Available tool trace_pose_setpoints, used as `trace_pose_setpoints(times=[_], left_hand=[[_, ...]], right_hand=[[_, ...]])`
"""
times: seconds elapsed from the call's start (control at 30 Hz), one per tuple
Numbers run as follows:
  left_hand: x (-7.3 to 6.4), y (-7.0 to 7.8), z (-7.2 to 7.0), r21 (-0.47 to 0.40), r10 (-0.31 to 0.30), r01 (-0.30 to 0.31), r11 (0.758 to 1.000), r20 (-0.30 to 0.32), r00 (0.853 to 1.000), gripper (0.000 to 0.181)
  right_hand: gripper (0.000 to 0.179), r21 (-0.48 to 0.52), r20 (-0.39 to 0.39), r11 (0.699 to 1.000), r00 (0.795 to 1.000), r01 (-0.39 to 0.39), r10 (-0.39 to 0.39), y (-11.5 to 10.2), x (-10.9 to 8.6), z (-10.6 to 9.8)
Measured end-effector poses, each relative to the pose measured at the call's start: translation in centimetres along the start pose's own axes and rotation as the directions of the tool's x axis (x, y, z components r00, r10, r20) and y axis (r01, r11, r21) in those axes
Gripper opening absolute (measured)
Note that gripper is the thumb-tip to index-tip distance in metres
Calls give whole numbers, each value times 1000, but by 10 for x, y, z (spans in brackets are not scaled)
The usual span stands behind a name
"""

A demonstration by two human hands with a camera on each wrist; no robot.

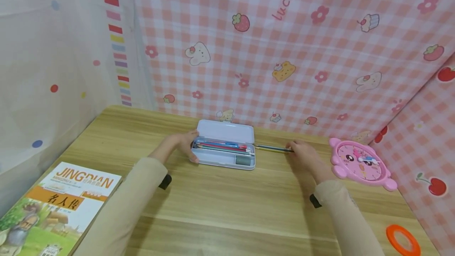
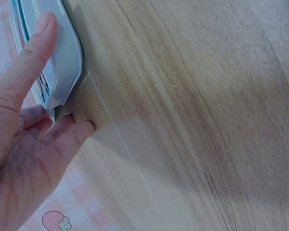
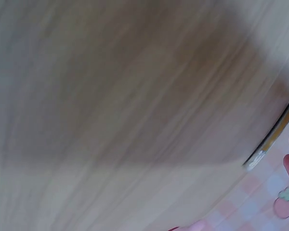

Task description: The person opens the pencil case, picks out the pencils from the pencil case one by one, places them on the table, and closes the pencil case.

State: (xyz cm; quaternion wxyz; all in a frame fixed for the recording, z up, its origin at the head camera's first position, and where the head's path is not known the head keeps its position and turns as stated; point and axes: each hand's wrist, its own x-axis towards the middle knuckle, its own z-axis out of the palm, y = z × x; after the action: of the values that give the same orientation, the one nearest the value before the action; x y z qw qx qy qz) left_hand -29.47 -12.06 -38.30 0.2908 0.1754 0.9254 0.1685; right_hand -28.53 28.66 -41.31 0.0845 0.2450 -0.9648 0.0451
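Looks abt partway: pencil case (image 1: 217, 160) is open, just right of the L hand (image 1: 183, 145), whose fingers and thumb grip its left end, thumb along the near side, other fingers round the far corner, some touching the table (image 1: 231, 208). Lid (image 1: 225, 130) is back on the far side, beyond the L thumb. Done, as far as pics show: a bunch of pens and pencils (image 1: 220, 145) lies lengthwise in the case, right of the L fingers, w/ a dark grey-green block (image 1: 243, 160) at the end farther from them. Not in the case: loose pencils (image 1: 273, 148), one yellowish & one dark bluish by the look of it, exact no. hard to tell. R hand (image 1: 305, 155) pinches them nr one end; they run left from the R fingertips, other end close to the case's right side, can't tell if touching. R thumb isn't clear in the wrist view, so grip is judged mostly from the head cam. So what's left, prob.: the loose pencils outside & the lid not shut. Pink clock (image 1: 355, 169) sits right of the R fingers, orange ring (image 1: 391, 234) right & nearer the body, book (image 1: 64, 208) left of & nearer than the L fingers, all untouched
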Motion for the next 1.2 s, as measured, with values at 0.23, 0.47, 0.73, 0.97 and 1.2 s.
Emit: trace_pose_setpoints(times=[0.23, 0.47, 0.73, 0.97, 1.2], left_hand=[[0, 0, -1, 3, 1, -1, 1000, 2, 1000, 108], [0, -2, -1, 14, -2, 2, 1000, -1, 1000, 108], [0, -2, 0, 15, 14, -14, 1000, -6, 1000, 107], [0, -2, 0, 19, 13, -13, 1000, -6, 1000, 107], [1, -4, 1, 9, 25, -25, 1000, -18, 1000, 107]], right_hand=[[19, 77, 8, 997, 1000, -16, 16, -26, 18, 0], [20, 165, -2, 986, 1000, -6, 6, -63, 38, 1], [18, 171, 53, 981, 993, 92, -103, -100, 54, 1], [14, 133, 67, 957, 961, 259, -269, -114, 61, 9], [14, 87, 55, 951, 951, 298, -303, -124, 64, 11]])
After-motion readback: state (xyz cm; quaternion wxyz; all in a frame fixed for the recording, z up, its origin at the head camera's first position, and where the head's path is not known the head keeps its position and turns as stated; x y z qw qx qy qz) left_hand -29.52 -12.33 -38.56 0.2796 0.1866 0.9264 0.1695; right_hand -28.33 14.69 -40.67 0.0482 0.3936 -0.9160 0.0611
